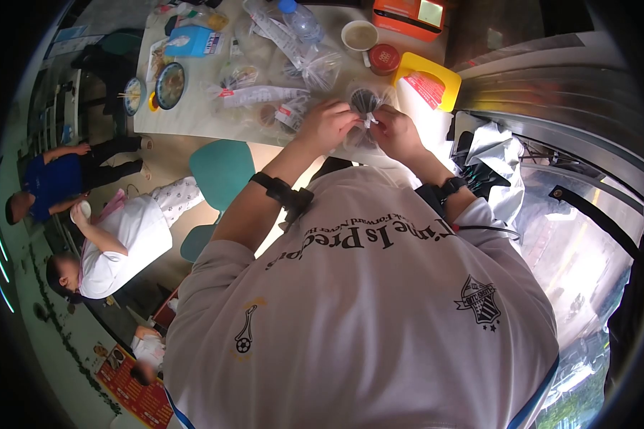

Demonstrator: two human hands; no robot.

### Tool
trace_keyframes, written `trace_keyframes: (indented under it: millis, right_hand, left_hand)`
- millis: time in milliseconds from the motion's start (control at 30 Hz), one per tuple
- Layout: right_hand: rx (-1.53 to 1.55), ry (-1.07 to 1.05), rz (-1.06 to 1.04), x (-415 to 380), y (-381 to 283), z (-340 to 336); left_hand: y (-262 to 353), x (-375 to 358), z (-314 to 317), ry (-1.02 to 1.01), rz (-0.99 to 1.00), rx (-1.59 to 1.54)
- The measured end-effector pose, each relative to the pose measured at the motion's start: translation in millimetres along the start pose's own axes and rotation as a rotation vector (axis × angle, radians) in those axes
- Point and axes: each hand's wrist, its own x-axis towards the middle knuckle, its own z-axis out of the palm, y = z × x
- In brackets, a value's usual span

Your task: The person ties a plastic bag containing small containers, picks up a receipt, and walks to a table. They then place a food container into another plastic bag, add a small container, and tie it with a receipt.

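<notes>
A clear plastic bag (368,96) with dark contents stands at the table's front edge, its white twisted neck (368,120) gathered between my hands. From the left, my left hand (330,125) pinches this neck with closed fingertips. Closed as well, my right hand (397,132) grips the other side of the same neck. Just left of my left hand lie more clear bags with paper receipts (291,114) on them. What exactly the bags contain is hard to make out through the plastic.
On the table (186,121) are a water bottle (302,21), a cup (359,36), a red-lidded jar (384,59), a yellow-framed sign (428,82), an orange machine (409,16), a blue tissue pack (192,41) and bowls (170,86). Green chairs (220,171) and several people are at left.
</notes>
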Motion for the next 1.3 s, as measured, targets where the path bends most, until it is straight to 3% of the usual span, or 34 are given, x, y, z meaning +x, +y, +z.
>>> trace_keyframes:
  millis: [167, 300, 467, 533, 667, 733, 800, 867, 967, 1033, 1133, 1200, 1233, 1267, 1300]
  right_hand:
    - [-0.073, -0.007, -0.024, 4, -3, 0]
    - [-0.066, -0.003, -0.037, 7, 0, 0]
    - [-0.052, 0.022, -0.102, 24, 3, -2]
    - [-0.014, 0.004, -0.114, 34, 0, -2]
    - [-0.030, 0.000, -0.104, 47, 14, 11]
    - [-0.069, 0.021, -0.189, 49, 28, 21]
    - [-0.063, 0.002, -0.136, 49, 21, 21]
    - [-0.070, 0.000, -0.090, 42, 9, 20]
    - [-0.120, 0.151, -0.038, 22, -16, 20]
    - [-0.137, 0.277, -0.065, -1, -30, 28]
    - [-0.300, 0.352, -0.361, -32, -44, 50]
    - [-0.018, 0.137, -0.349, -55, -71, 87]
    - [0.060, -0.070, -0.349, -67, -102, 104]
    - [0.035, -0.298, -0.217, -81, -123, 126]
    - [0.020, -0.473, -0.268, -89, -108, 159]
  left_hand:
    - [-6, -14, -20, -0.087, -0.032, 0.163]
    - [-9, -27, -34, -0.036, -0.136, 0.198]
    - [16, -50, -55, 0.200, -0.359, 0.313]
    - [23, -73, -59, 0.297, -0.336, 0.407]
    - [51, -141, -55, 0.272, -0.667, 0.200]
    - [67, -190, -40, 0.416, -1.015, -0.068]
    - [82, -250, -26, 0.316, -1.345, -0.068]
    - [82, -354, 26, 0.358, -1.441, 0.004]
    - [107, -471, 77, 0.092, -1.945, -0.143]
    - [140, -523, 104, 0.176, -2.030, -0.258]
    - [164, -560, 133, 0.337, -2.033, -0.404]
    - [174, -567, 139, 0.492, -1.994, -0.465]
    - [182, -567, 137, 0.526, -1.934, -0.433]
    - [190, -575, 134, 0.553, -1.875, -0.398]
    - [194, -592, 142, 0.580, -1.776, -0.322]
